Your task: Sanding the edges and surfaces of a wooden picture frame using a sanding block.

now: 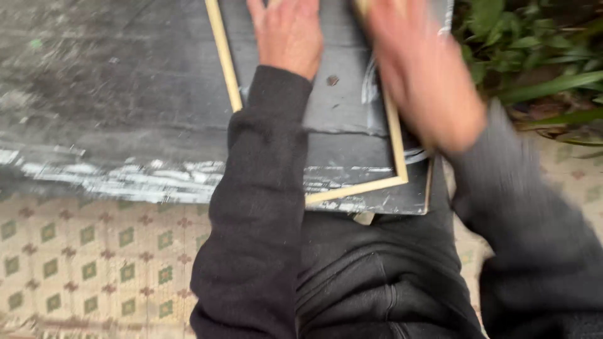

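— Both hands are up at the far end of the frame, aren't they? What has each got?

— Left hand lies flat, fingers spread and open, palm down on the dark panel inside the thin wooden frame; it grips nothing, it just presses. Right hand is blurred, over the frame's right rail, and I cannot tell whether it is closed on the rail or only brushing it

— And where does the frame sit?

— On the black board, toward its right end, its near corner close to the board's near edge, just above my lap. Patterned tile floor shows below the board on the left, green plants past its right edge

— So what step is this?

— I'd judge I'm steadying the frame with the left while the right works along that rail. The next move calls for firm downward pressure from the left, so the frame doesn't skid, and a steadier right hand along the rail
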